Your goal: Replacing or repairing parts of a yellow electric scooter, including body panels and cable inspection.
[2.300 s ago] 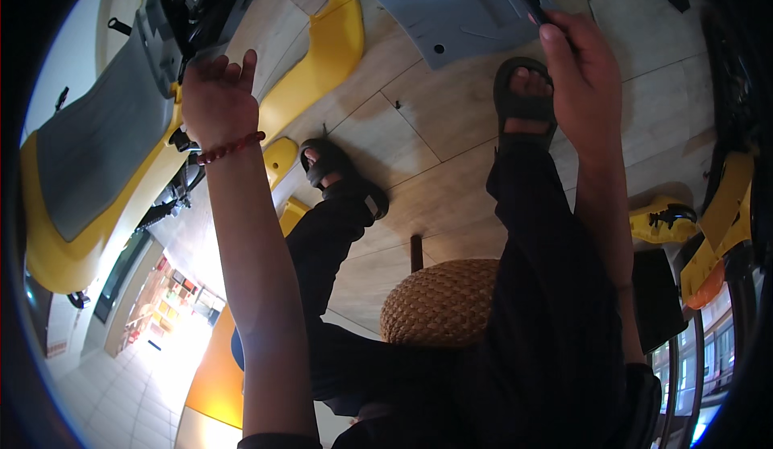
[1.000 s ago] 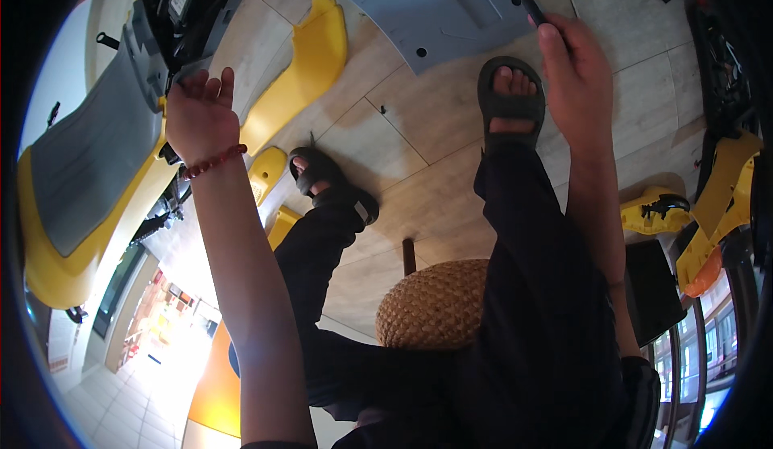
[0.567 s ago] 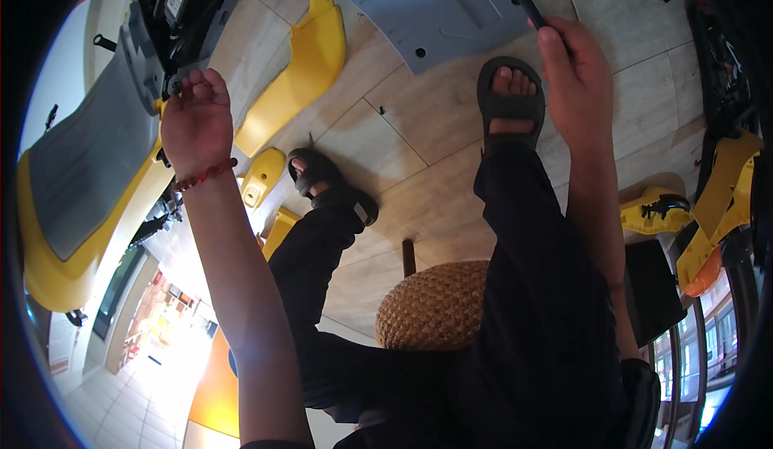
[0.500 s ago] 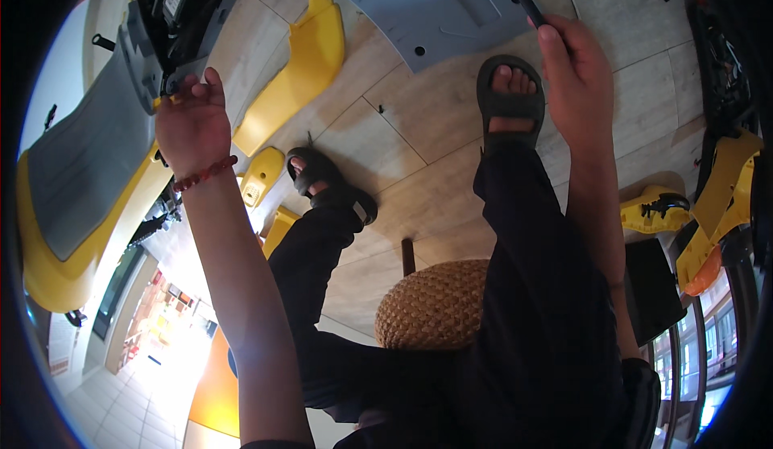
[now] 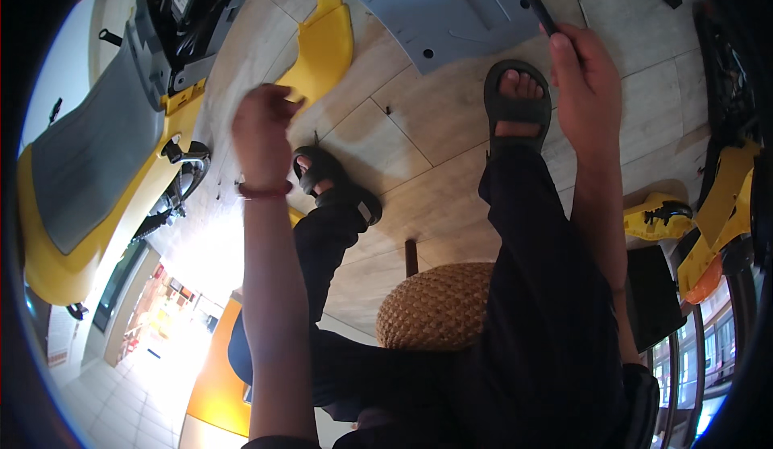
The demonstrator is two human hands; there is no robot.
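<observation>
My right hand is closed around a slim black rod-like tool, whose far end reaches over the edge of a grey-blue plastic panel on the floor. My left hand, with a red bead bracelet on its wrist, is in the air. Motion smears its fingers, so I cannot tell if they hold anything. Beyond it lies a curved yellow plastic panel, partly covered by the hand. To the left stands a yellow vehicle body with a grey top, apart from my left hand.
A woven stool is below me, between my legs. Yellow plastic parts and a dark box are on the right. Small dark pieces are scattered over the wood-look floor. My sandalled feet rest there.
My left hand has come away from the vehicle body and swung right, over the curved yellow panel. My right hand keeps the black tool, nearly in place. The view has shifted slightly.
</observation>
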